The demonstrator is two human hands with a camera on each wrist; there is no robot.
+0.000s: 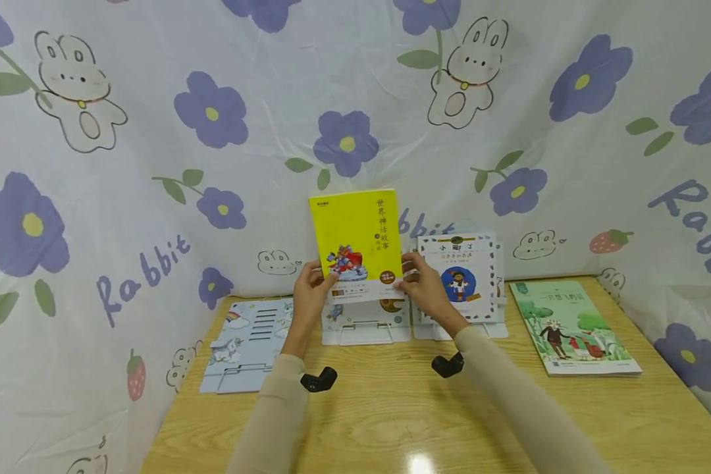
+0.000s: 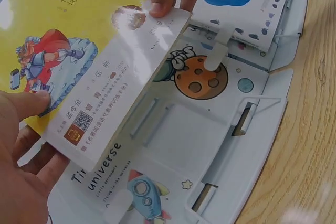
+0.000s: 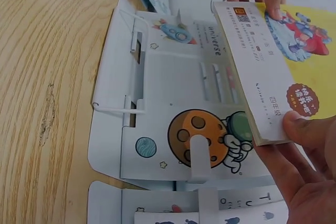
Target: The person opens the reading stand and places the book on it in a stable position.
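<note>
A yellow book [image 1: 355, 230] with a white lower band is held upright between both hands, in front of and above a white book stand [image 1: 365, 334] printed with a planet and a rocket. At its lower left edge the left hand [image 1: 313, 289] grips it, thumb on the cover and fingers behind. My right hand [image 1: 425, 286] pinches the lower right corner the same way, as the right wrist view shows with the thumb [image 3: 302, 127] on the front. Both wrist views show the book's bottom edge apart from the stand's base.
Right of it, a white book [image 1: 459, 280] stands on another stand. A green book [image 1: 575, 329] lies flat at the table's right. On the left a blue unicorn stand [image 1: 249, 342] leans back with no book on it. A patterned curtain [image 1: 355, 85] hangs behind the wooden table [image 1: 379, 408].
</note>
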